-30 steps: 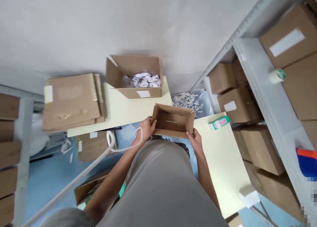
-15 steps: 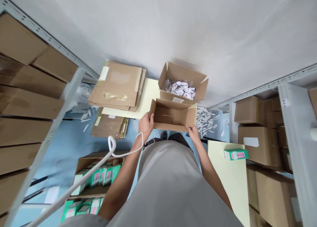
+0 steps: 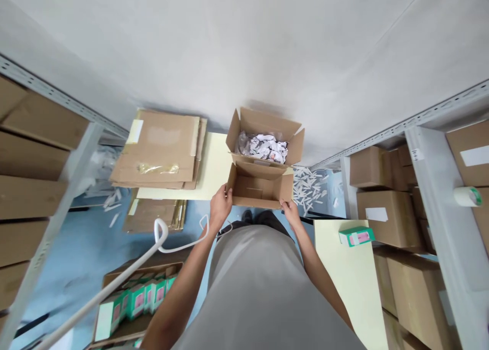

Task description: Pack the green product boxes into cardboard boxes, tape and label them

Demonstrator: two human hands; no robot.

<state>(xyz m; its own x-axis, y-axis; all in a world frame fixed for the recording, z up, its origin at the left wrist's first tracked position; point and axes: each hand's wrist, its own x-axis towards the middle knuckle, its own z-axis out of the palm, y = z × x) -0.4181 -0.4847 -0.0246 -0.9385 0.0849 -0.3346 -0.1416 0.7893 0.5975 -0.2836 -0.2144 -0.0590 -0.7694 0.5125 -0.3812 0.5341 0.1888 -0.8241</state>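
Note:
An open, empty cardboard box is held level between my hands in front of my body. My left hand grips its left end, and my right hand pinches its near right corner. Just beyond it, on the pale yellow table, stands a larger open cardboard box with crumpled white paper inside. The held box overlaps that box's front side in view; whether they touch I cannot tell.
Flattened cardboard is stacked on the table's left. Green-and-pink packages fill a carton at lower left. One green package lies on the right table. Shelves of cartons flank both sides; paper scraps cover part of the floor. A white rod crosses lower left.
My view has turned from the right table toward the back table. The held box has come in front of the paper-filled box, still gripped by both hands.

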